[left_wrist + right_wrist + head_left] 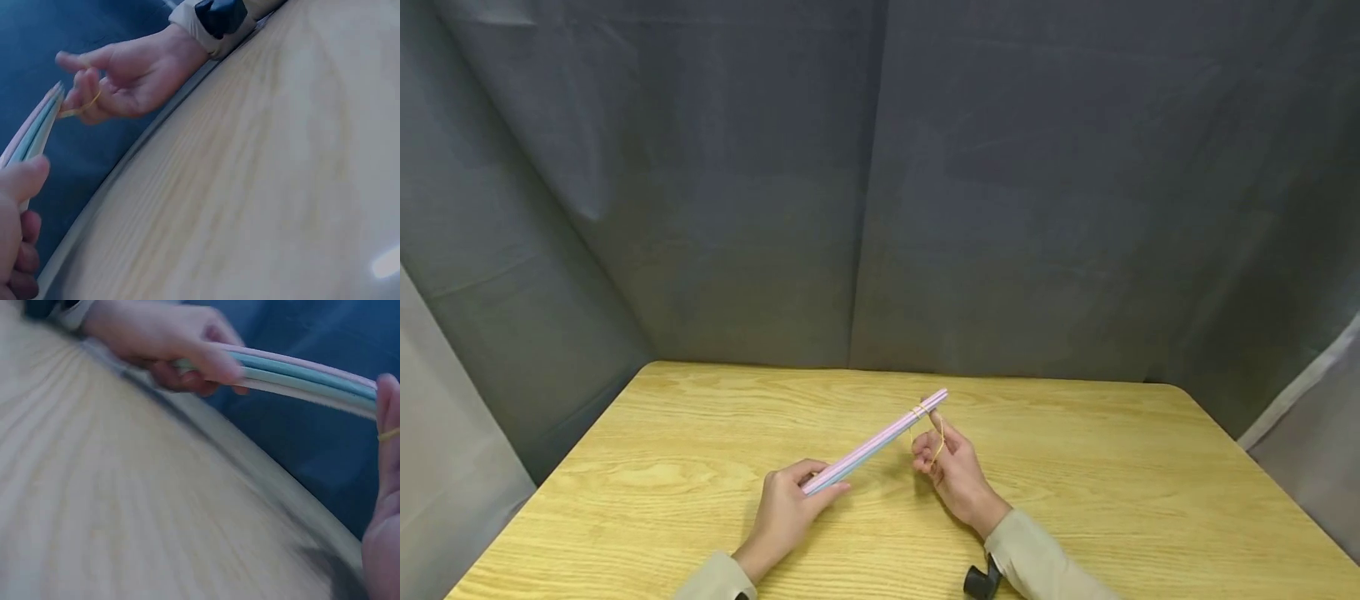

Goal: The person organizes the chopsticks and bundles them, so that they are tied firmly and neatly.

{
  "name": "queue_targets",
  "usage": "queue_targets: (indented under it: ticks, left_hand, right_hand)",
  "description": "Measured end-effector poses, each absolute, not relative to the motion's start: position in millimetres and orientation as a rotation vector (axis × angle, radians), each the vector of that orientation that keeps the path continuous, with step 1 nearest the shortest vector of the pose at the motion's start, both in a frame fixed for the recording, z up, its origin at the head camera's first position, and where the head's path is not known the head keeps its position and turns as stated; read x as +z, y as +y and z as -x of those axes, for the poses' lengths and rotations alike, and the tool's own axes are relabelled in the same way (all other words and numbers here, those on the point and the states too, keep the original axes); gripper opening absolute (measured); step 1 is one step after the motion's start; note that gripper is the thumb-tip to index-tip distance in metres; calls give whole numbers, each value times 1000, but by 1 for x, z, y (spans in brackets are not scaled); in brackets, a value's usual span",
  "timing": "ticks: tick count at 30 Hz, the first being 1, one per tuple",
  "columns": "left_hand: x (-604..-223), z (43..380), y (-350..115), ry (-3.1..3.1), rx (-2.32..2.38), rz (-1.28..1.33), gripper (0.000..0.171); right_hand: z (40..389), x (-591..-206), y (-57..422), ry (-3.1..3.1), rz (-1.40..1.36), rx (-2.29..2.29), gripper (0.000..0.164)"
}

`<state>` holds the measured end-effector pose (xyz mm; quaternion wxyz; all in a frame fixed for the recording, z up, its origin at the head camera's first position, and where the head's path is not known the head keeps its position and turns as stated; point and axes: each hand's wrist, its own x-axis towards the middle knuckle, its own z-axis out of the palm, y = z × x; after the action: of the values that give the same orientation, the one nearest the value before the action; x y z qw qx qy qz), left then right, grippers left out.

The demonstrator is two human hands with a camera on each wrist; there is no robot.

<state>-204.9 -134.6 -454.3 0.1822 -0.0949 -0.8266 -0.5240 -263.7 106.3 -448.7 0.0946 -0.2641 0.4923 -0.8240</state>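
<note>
A bundle of long, thin pastel straws (876,443), pink, blue and pale green, slants up to the right above the table. My left hand (786,508) grips its lower end, thumb along the near side. Around the upper end runs a thin yellow rubber band (942,446), its loose loop stretched down to my right hand (958,479). The right index finger reaches up to the straw tips while the other fingers curl in with the band. In the left wrist view the band (84,107) crosses those curled fingers. The right wrist view shows the straws (306,378) side by side between both hands.
The wood-grain table (1075,467) lies under both hands. Dark grey curtains (865,183) stand behind it and at the sides. A black device (981,581) sits by the right sleeve at the near edge of view.
</note>
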Motion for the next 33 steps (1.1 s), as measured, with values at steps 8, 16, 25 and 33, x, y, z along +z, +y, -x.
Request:
queue_targets:
  ticks: [8, 16, 25, 33]
  left_hand:
    - [-457, 212, -143, -2330, -1417, 430, 24]
    - [-458, 214, -154, -2413, -1362, 496, 25]
    - [-458, 218, -159, -2372, -1217, 609, 25]
    - [-459, 217, -162, -2396, -1146, 634, 24]
  right_hand:
    - [277, -452, 120, 954, 985, -2401, 46]
    - [278, -454, 125, 744, 876, -2394, 71]
    - [276, -446, 132, 831, 757, -2369, 90]
    - [281, -450, 136, 1153, 838, -2293, 72]
